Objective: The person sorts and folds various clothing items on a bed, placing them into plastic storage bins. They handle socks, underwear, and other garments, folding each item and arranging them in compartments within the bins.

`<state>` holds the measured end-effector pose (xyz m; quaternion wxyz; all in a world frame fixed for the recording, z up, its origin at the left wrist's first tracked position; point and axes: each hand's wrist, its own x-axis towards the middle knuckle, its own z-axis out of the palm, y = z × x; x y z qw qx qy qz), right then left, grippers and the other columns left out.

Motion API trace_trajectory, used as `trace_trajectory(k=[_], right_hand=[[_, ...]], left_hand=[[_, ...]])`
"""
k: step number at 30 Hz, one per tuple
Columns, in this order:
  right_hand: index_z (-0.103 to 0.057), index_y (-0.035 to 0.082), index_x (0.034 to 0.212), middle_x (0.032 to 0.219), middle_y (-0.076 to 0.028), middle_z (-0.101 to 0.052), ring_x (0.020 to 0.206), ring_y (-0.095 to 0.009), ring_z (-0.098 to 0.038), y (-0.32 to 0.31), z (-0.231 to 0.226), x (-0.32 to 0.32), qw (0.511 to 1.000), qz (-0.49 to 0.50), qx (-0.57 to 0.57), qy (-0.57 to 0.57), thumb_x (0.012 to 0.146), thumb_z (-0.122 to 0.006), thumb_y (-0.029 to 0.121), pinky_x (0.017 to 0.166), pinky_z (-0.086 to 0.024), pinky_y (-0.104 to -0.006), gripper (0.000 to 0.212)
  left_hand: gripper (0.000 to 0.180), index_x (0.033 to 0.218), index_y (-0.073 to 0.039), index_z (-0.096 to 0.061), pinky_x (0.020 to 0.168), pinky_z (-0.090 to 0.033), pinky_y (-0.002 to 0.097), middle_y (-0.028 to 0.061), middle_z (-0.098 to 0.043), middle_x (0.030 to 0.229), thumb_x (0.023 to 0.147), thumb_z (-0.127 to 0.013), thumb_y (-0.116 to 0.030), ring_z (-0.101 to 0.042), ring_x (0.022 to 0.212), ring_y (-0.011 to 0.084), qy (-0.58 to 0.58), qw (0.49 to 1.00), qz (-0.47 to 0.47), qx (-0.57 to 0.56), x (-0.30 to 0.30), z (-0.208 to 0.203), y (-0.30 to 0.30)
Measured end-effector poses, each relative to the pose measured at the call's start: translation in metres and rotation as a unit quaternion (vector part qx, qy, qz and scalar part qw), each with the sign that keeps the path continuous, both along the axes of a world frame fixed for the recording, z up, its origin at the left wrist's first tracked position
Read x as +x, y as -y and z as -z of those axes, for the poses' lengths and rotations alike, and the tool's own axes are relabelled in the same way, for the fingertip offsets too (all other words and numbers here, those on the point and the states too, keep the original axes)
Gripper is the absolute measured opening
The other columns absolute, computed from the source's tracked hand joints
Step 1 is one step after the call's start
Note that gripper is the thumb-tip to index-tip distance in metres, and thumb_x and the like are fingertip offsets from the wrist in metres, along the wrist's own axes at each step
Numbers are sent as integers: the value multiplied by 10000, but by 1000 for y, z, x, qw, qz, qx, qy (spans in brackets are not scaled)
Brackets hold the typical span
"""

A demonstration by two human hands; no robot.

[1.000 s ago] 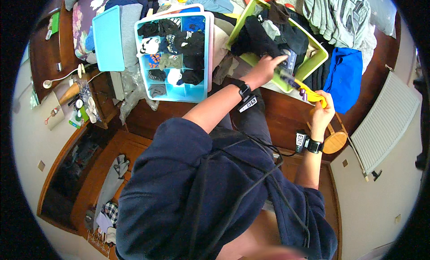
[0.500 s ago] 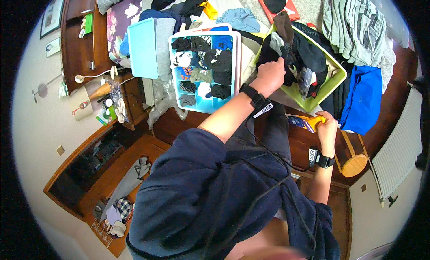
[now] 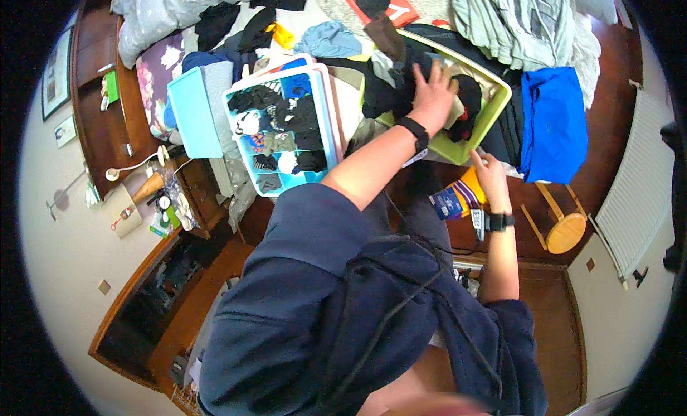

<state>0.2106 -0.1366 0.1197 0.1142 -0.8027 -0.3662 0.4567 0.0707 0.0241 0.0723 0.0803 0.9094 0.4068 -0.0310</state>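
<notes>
My left hand is spread out, its fingers apart, over dark clothing at the left side of a lime-green bin. Inside that bin lie black garments and a pale cloth. Just below the bin's near corner, my right hand grips yellow-and-navy striped socks with a blue label card hanging down; its fingertips are close to the bin's rim. To the left stands a light-blue divided organizer, its compartments filled with rolled dark, white and patterned socks.
A light-blue lid leans left of the organizer. Folded bright blue fabric and a grey-green striped garment lie right of the bin. A red flat box is behind. A wooden stool stands at the right.
My left hand has opened and spread its fingers. Dark clothing now bunches over the bin's left side, and the clear package no longer shows. The socks in my right hand hang lower, turned more into view.
</notes>
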Motion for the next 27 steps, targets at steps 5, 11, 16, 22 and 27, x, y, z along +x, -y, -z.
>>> trace_trajectory(k=[5,11,16,22,27], right_hand=[[-660,-15,881,876,-254,-633,890,-415,-605,-15,38,-5,998,-34,-61,2,871,-525,356,778,-480,-471,395],[-663,-10,890,887,-266,-627,894,-433,-596,-14,50,-9,997,-22,-67,29,853,-500,320,805,-474,-492,370],[-654,-27,882,878,-277,-623,896,-428,-598,-16,47,-8,997,-24,-72,18,854,-499,309,798,-474,-487,371],[-648,-40,881,881,-275,-625,908,-424,-596,-16,50,-7,995,-28,-95,13,861,-502,319,801,-472,-482,387],[-650,-41,877,885,-279,-624,908,-421,-600,-13,58,-7,996,-28,-83,12,863,-503,318,802,-473,-479,388]], left_hand=[[505,1101,-106,-612,1010,-198,681,90,-472,1302,643,-765,-253,-325,1288,341,-10,1000,-23,17,-32,-1,-1],[348,1040,51,-572,1035,-327,469,209,-525,1168,720,-646,-65,-447,1185,361,12,999,-13,39,-18,14,-1],[422,1069,68,-539,872,-429,457,263,-563,1019,739,-657,-166,-544,990,398,224,949,-143,-168,43,64,-24],[376,964,-86,-702,812,-423,415,144,-627,881,732,-715,-382,-566,900,343,176,960,-105,-189,51,67,-2],[199,920,-40,-662,863,-457,393,149,-585,970,738,-662,-120,-534,969,330,192,964,-53,-178,15,33,33]])
